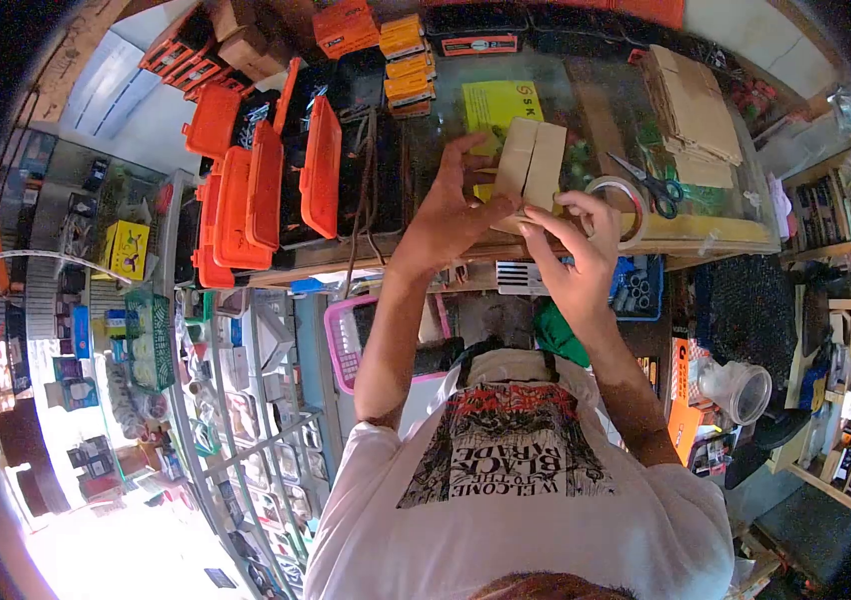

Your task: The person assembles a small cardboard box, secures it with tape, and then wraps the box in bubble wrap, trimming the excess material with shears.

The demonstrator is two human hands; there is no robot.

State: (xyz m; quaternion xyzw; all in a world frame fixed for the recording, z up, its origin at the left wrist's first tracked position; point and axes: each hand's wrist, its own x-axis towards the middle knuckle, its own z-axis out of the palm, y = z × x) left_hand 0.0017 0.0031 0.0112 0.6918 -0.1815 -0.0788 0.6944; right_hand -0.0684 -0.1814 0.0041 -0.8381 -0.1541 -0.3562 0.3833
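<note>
A small brown cardboard box (536, 150) lies on the glass-topped counter, with a seam running along its upper face. My left hand (456, 212) grips its left side, the thumb lying across the near end. At the near right corner, the fingers of my right hand (583, 235) pinch the box's edge. Just right of that hand sits a roll of tape (631, 205), partly hidden by the fingers. Scissors (658, 188) with dark handles lie beyond the tape.
Flattened cardboard boxes (691, 105) are stacked at the right. Open orange cases (246, 200) stand at the left, near small orange-yellow boxes (406, 65). A yellow packet (501, 105) lies behind the box. Below the counter is a pink-rimmed basket (343, 345).
</note>
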